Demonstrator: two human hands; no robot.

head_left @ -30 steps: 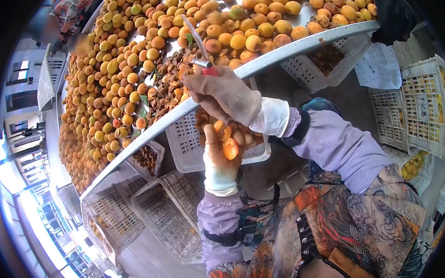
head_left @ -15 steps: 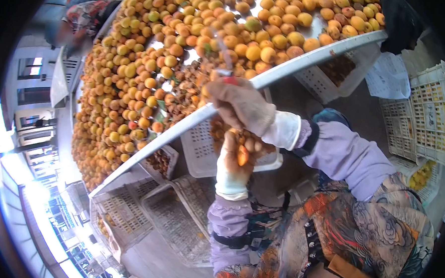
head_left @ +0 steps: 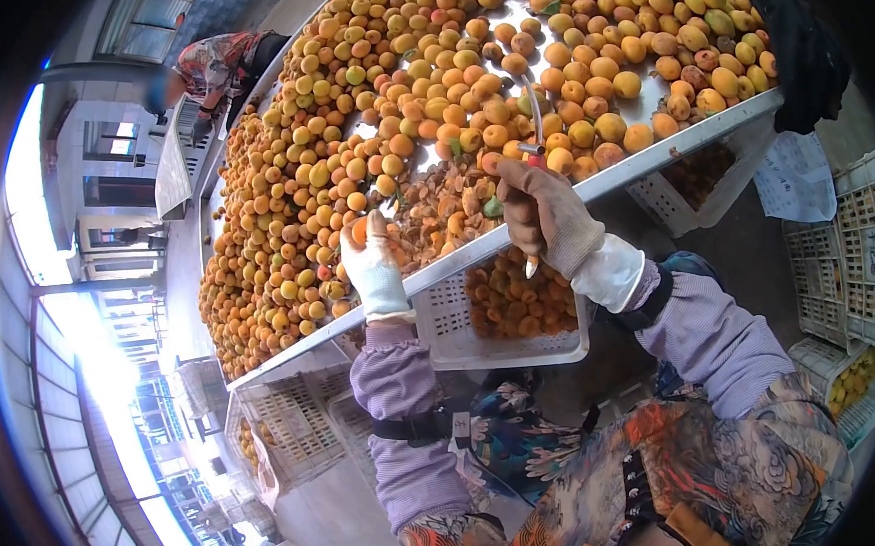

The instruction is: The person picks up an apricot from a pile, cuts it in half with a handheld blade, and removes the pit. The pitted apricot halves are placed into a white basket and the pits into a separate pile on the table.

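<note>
Left hand (head_left: 372,268) touches orange fruit (head_left: 360,232); right hand (head_left: 555,220) grips red-handled tool (head_left: 536,150).

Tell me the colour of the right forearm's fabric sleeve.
The fabric sleeve is pale purple, clearest in the head view.

The left hand (head_left: 369,265) has its fingers around one orange fruit (head_left: 360,234), over the table (head_left: 458,259). The right hand (head_left: 554,218) is holding a curved knife (head_left: 534,106). Below the table edge, a white crate (head_left: 512,355) contains cut fruit (head_left: 522,301).
</note>
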